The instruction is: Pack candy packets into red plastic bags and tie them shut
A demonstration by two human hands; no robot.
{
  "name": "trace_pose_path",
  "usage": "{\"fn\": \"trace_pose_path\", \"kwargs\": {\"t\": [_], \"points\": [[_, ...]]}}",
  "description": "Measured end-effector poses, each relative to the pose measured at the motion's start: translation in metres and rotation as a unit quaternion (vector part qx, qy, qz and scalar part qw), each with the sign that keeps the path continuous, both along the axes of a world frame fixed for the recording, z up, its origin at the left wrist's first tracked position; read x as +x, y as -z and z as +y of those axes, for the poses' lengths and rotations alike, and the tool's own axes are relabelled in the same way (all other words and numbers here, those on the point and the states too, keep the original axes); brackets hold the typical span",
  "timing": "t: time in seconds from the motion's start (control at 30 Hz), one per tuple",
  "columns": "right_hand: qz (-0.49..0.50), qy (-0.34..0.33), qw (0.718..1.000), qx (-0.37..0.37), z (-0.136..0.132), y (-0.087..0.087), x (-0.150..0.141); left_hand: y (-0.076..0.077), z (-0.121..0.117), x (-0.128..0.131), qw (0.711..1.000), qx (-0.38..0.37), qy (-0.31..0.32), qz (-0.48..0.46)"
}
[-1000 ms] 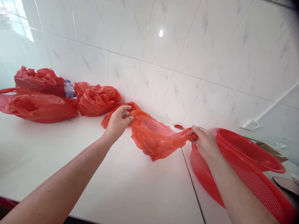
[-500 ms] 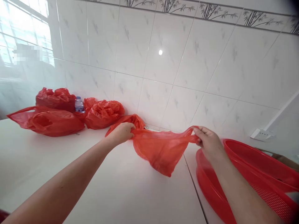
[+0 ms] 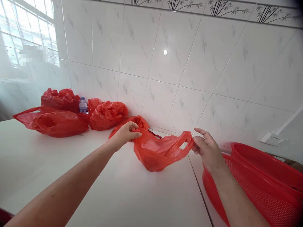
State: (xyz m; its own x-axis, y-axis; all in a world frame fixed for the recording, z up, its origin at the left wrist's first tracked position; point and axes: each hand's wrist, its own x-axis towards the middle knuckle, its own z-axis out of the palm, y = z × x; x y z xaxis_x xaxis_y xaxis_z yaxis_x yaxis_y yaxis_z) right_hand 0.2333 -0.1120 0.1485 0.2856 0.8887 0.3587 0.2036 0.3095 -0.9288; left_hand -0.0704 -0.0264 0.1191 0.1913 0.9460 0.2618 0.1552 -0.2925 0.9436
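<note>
A thin red plastic bag (image 3: 156, 154) spreads between my hands just over the white table. My left hand (image 3: 126, 134) pinches its left edge between thumb and fingers. At the right end, my right hand (image 3: 205, 146) has the bag's handle loop at its thumb and lower fingers, while the index finger sticks out straight. The bag sags in the middle, and its handle hole shows near the right hand. Behind my left hand, another red bag (image 3: 139, 121) lies crumpled against the wall, partly hidden.
Further left stand filled red bags, a round one (image 3: 107, 116), a wide one (image 3: 63, 124) and one behind (image 3: 60, 99), with a water bottle (image 3: 83, 105) among them. Red plastic baskets (image 3: 255, 176) stand at the right, under a wall socket (image 3: 273, 138).
The bag has gone from stretched taut to slack, and its lower corner has risen and shifted left. My right index finger has lifted off. The view has turned slightly left.
</note>
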Motion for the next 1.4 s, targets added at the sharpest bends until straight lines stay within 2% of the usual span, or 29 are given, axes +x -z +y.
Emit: {"fn": "trace_pose_path", "kwargs": {"t": [0.1, 0.23, 0.33, 0.4, 0.47, 0.53, 0.6, 0.7, 0.77, 0.83, 0.9, 1.0, 1.1, 1.2, 1.27, 1.3, 1.33, 1.4], "points": [[0.042, 0.004, 0.999, 0.023, -0.001, 0.023, 0.003, -0.007, -0.006, -0.001, 0.999, 0.007, 0.005, -0.054], [-0.009, 0.018, 0.999, -0.026, -0.005, 0.066, 0.0, -0.014, -0.012, -0.004, 0.993, 0.083, -0.083, -0.026], [-0.117, -0.045, 0.987, -0.098, -0.011, 0.092, -0.009, -0.02, -0.018, -0.004, 0.984, 0.133, -0.113, 0.022], [-0.145, -0.111, 0.978, -0.1, -0.015, 0.099, -0.021, -0.022, -0.022, -0.001, 0.984, 0.143, -0.1, 0.043], [-0.108, -0.124, 0.985, -0.054, -0.014, 0.096, -0.035, -0.024, -0.026, 0.004, 0.986, 0.138, -0.074, 0.057], [-0.04, -0.088, 0.995, 0.002, -0.008, 0.087, -0.048, -0.025, -0.031, 0.01, 0.991, 0.118, -0.041, 0.056], [0.004, -0.065, 0.998, 0.003, 0.001, 0.075, -0.055, -0.028, -0.034, 0.013, 0.995, 0.099, -0.006, 0.032], [0.049, -0.058, 0.995, -0.058, 0.015, 0.06, -0.051, -0.04, -0.038, 0.011, 0.993, 0.09, 0.02, -0.076], [0.132, -0.046, 0.989, -0.038, 0.02, 0.053, -0.041, -0.048, -0.039, 0.003, 0.981, 0.094, 0.017, -0.169], [0.227, -0.065, 0.972, 0.011, 0.022, 0.048, -0.031, -0.051, -0.038, -0.008, 0.967, 0.111, 0.018, -0.23], [0.285, -0.108, 0.952, 0.025, 0.022, 0.047, -0.025, -0.042, -0.035, -0.018, 0.963, 0.137, 0.024, -0.233], [0.346, -0.146, 0.927, -0.009, 0.023, 0.054, -0.025, -0.011, -0.028, -0.029, 0.979, 0.134, 0.051, -0.146], [0.403, -0.142, 0.903, -0.037, 0.026, 0.064, -0.031, 0.029, -0.025, -0.03, 0.986, 0.033, 0.161, -0.023], [0.437, -0.13, 0.889, -0.037, 0.028, 0.069, -0.038, 0.056, -0.029, -0.016, 0.947, -0.078, 0.308, 0.038], [0.448, -0.13, 0.884, -0.029, 0.028, 0.067, -0.043, 0.061, -0.036, 0.001, 0.92, -0.099, 0.379, 0.025], [0.451, -0.132, 0.882, -0.023, 0.027, 0.064, -0.045, 0.06, -0.04, 0.012, 0.916, -0.089, 0.391, 0.006], [0.452, -0.136, 0.881, -0.016, 0.026, 0.061, -0.048, 0.057, -0.044, 0.023, 0.919, -0.072, 0.386, -0.02], [0.438, -0.148, 0.887, -0.005, 0.024, 0.055, -0.052, 0.047, -0.048, 0.044, 0.936, -0.051, 0.337, -0.091]]}}
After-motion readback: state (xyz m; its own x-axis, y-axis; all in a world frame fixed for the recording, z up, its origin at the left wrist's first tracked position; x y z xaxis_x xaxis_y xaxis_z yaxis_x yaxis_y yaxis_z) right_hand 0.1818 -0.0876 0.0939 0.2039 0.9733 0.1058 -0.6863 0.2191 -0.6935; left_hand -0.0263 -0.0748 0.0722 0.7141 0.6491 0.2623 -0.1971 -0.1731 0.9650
